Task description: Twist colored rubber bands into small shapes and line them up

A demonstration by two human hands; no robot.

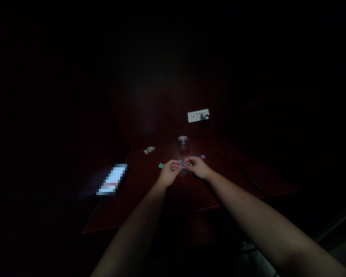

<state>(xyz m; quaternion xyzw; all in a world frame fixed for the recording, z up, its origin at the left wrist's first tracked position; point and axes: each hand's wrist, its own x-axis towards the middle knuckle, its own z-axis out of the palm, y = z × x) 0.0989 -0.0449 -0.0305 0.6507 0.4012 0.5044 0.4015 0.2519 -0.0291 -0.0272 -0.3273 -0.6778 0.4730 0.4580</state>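
Note:
My left hand [170, 172] and my right hand [198, 167] meet over the dark red table, fingertips pinched. Between them is a small pale blue hair tie [183, 165], held by both hands as an open loop. Just behind the fingers lies a teal hair tie [180, 161], partly hidden. A green hair tie [161, 165] rests left of my left hand, and a purple one, a lilac hair tie [203, 156], sits beyond my right hand. Farther back stands a clear lidded jar [183, 142].
Several coloured hair ties [149, 150] lie in a pile at the back left. A lit, pixelated screen [112, 180] is at the left edge of the table [150, 204]. On the back panel is a white socket [194, 116] with a plug; a dark cable [242, 171] crosses the right side.

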